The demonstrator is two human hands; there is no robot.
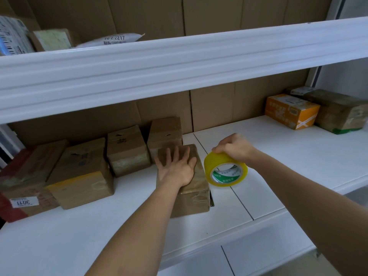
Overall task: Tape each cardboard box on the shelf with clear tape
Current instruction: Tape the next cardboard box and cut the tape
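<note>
Brown cardboard box (191,188) sits mid-shelf (278,156) under the left hand (176,168), fingers spread flat, hiding much of its top. Just right, the right hand (234,147) grips the yellowish tape roll (226,169) from above; its fingertips are hidden.

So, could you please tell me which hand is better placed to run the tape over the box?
Right hand: it grips the tape roll beside the box; the left hand presses flat on it.
</note>
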